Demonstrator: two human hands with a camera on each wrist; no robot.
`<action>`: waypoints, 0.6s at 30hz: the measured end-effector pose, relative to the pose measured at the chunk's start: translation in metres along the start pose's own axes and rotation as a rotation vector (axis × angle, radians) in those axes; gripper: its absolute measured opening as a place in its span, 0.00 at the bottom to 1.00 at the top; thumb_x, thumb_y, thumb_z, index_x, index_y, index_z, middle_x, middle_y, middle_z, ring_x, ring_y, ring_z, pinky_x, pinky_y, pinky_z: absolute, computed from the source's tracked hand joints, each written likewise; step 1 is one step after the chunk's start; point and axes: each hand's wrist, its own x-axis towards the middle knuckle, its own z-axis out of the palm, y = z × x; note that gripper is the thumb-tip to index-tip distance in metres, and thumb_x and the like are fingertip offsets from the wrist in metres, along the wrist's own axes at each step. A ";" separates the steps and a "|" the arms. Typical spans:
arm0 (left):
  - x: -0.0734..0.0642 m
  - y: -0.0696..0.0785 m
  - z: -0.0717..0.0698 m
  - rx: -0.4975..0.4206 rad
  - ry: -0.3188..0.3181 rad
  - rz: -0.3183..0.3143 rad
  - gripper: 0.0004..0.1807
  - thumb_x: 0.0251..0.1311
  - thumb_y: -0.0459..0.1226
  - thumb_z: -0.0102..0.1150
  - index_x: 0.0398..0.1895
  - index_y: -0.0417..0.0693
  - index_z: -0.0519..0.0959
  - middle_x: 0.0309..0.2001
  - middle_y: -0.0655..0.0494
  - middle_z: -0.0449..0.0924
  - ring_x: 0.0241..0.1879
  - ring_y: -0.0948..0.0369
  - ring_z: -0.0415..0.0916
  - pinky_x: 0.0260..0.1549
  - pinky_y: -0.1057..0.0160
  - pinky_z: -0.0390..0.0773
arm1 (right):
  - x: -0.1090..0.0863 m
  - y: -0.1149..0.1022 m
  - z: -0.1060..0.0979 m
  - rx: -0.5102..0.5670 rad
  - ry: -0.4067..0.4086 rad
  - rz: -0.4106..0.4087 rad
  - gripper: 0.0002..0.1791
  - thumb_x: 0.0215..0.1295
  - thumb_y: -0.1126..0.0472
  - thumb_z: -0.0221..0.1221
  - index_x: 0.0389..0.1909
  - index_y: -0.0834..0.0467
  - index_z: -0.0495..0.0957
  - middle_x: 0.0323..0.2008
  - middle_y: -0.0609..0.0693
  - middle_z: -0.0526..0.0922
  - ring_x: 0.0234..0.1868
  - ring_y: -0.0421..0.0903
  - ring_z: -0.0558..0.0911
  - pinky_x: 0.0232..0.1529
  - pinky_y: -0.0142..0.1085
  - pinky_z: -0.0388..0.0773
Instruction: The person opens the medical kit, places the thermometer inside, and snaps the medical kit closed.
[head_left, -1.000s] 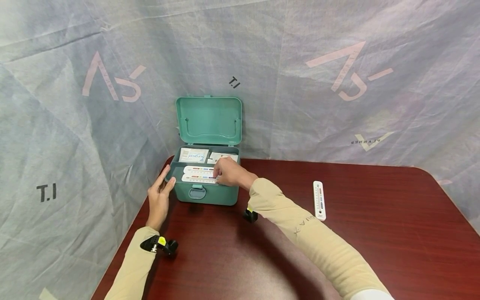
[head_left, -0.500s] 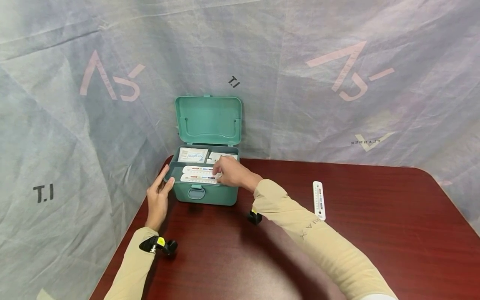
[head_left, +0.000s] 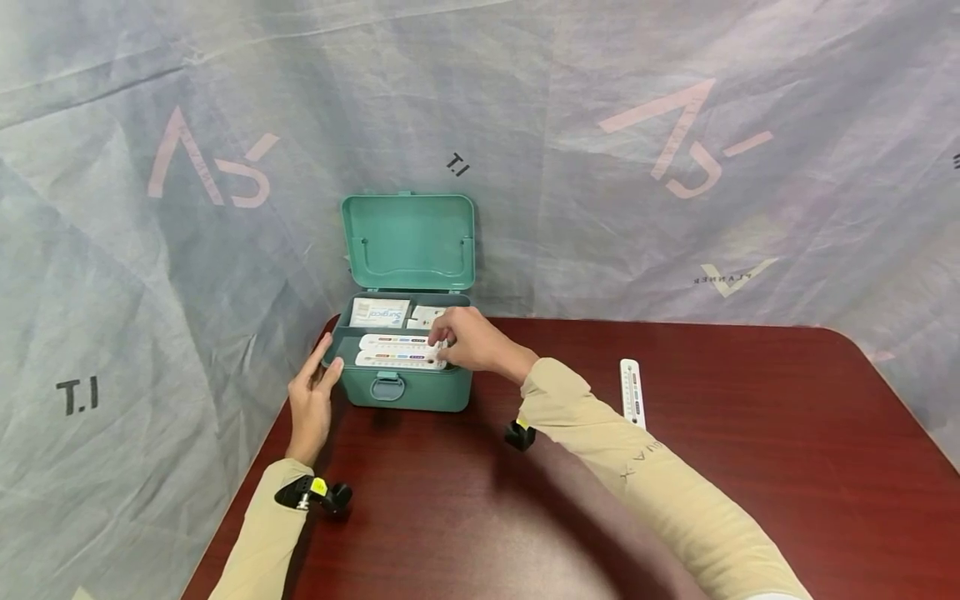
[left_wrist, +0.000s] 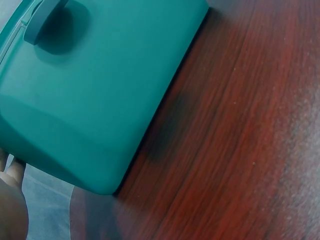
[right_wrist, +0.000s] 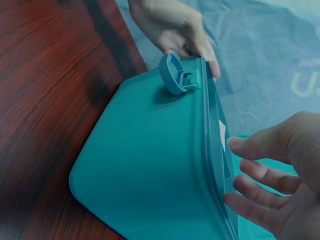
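A green lidded box (head_left: 431,392) stands with its lid raised at the back left of the table. Two white wall thermometers (head_left: 393,359) lie side by side in its front compartment. Over their right ends is my right hand (head_left: 474,342); the right wrist view shows its thumb (right_wrist: 260,142) and fingers apart, with nothing between them. My left hand (head_left: 310,408) rests against the box's left front corner, fingers straight along the side and thumb at the rim. Behind the thermometers sit a white packet (head_left: 380,313) marked "Surgical" and another white packet (head_left: 424,317), partly covered by my right hand.
Another white thermometer (head_left: 632,387) lies on the red-brown table (head_left: 750,417) to the right, its near end behind my right sleeve (head_left: 637,458). Grey printed cloth (head_left: 570,208) hangs behind and to the left. The raised lid (head_left: 408,242) stands close to the cloth.
My right hand has shifted slightly, and its fingers have loosened, showing more of the thermometers' right ends. The left hand stays at the box corner. The whole view has drifted a little.
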 end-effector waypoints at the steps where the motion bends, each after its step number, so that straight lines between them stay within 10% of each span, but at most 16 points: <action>1: 0.000 0.000 0.000 -0.003 0.001 -0.001 0.25 0.64 0.30 0.55 0.65 0.39 0.68 0.67 0.41 0.63 0.69 0.51 0.53 0.63 0.66 0.60 | -0.001 0.000 -0.001 0.008 0.005 0.004 0.07 0.54 0.70 0.65 0.35 0.63 0.84 0.36 0.56 0.82 0.38 0.51 0.79 0.39 0.34 0.75; 9: 0.001 0.002 0.001 0.000 0.002 -0.014 0.26 0.64 0.31 0.56 0.65 0.34 0.66 0.67 0.39 0.62 0.70 0.52 0.53 0.66 0.47 0.51 | -0.012 0.000 -0.008 0.020 0.020 0.025 0.08 0.55 0.69 0.64 0.38 0.62 0.84 0.37 0.56 0.82 0.39 0.52 0.79 0.39 0.34 0.74; 18: -0.002 0.006 0.001 0.042 0.010 -0.051 0.25 0.65 0.34 0.55 0.66 0.41 0.67 0.68 0.45 0.62 0.69 0.55 0.54 0.66 0.52 0.53 | -0.025 -0.002 -0.014 0.021 0.026 0.039 0.10 0.56 0.68 0.65 0.40 0.61 0.83 0.36 0.51 0.80 0.38 0.48 0.78 0.40 0.33 0.74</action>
